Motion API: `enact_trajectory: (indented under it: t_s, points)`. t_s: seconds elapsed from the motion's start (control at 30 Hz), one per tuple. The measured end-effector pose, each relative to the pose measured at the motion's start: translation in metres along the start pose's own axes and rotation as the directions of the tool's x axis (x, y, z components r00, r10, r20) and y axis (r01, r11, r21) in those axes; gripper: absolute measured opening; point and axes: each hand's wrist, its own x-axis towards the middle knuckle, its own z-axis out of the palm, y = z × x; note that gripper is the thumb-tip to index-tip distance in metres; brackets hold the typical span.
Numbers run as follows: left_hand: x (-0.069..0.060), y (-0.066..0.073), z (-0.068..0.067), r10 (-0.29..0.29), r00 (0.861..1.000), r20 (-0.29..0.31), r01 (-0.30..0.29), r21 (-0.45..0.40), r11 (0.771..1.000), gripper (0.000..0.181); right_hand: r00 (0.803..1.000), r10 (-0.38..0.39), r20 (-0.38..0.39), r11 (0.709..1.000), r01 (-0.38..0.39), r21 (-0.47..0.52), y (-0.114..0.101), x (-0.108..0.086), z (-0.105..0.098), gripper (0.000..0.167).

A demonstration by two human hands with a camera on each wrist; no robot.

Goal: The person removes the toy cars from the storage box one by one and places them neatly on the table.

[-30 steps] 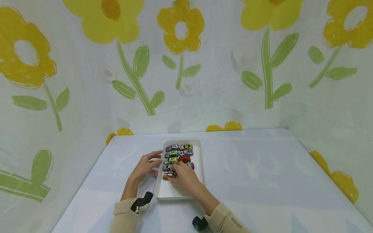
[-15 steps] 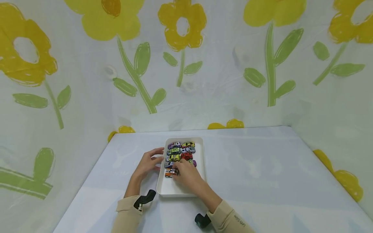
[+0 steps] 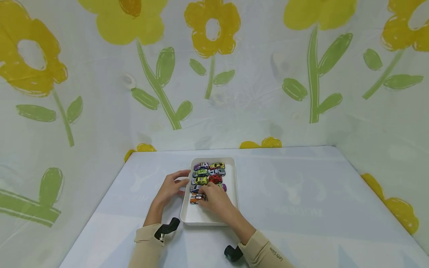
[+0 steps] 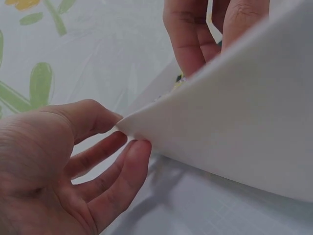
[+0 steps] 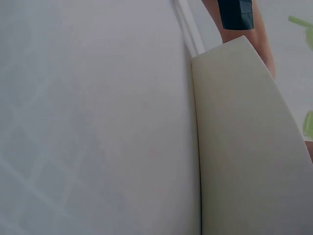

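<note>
In the head view a white tray (image 3: 234, 208) holds several small toy cars in two columns. My left hand (image 3: 169, 188) is at its left side; in the left wrist view the thumb and curled fingers of that left hand (image 4: 73, 156) hold the tray's edge (image 4: 210, 127). My right hand (image 3: 218, 201) reaches over the tray, thumb and fingers pinching an orange toy car (image 3: 193, 199) at the near end of the left column. A red toy car (image 3: 215, 179) sits just beyond the knuckles. Part of a green and purple toy car (image 3: 223, 187) is hidden by this hand.
The tray stands on a pale table (image 3: 285, 193) with faint printed patterns. A white curtain (image 3: 248, 111) with yellow flowers surrounds the back and sides. Black wrist cameras stick out from both cuffs. The right wrist view shows mainly the tray's outer wall (image 5: 239, 137) and the tabletop.
The head view has shifted slightly, so the tray and hands appear a little further right and up. Both hands keep nearly the same places on the tray and orange toy car.
</note>
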Motion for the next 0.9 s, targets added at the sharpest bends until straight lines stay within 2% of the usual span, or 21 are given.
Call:
enact_trajectory:
  t_s: [0.33, 0.6, 0.73, 0.9]
  points:
    - [0.023, -0.033, -0.002, -0.011, 0.999, -0.035, 0.01, -0.019, 1.0, 0.045, 1.0, -0.01, -0.009, 0.999, 0.011, 0.034, 0.0, 0.002, 0.005, 0.024]
    - [0.023, -0.033, -0.001, -0.019, 0.999, -0.047, 0.018, -0.02, 1.0, 0.043, 1.0, -0.027, 0.002, 0.999, 0.027, 0.02, -0.001, 0.002, -0.001, 0.02]
    - [0.023, -0.033, -0.001, -0.012, 0.998, -0.06, 0.011, -0.014, 1.0, 0.043, 0.998, -0.048, 0.028, 0.998, 0.049, -0.035, -0.006, 0.003, -0.004, 0.021]
    - [0.022, -0.036, 0.0, -0.019, 0.998, -0.063, 0.018, -0.027, 0.999, 0.042, 0.998, -0.029, 0.049, 0.995, 0.034, -0.095, -0.011, 0.001, -0.002, 0.027]
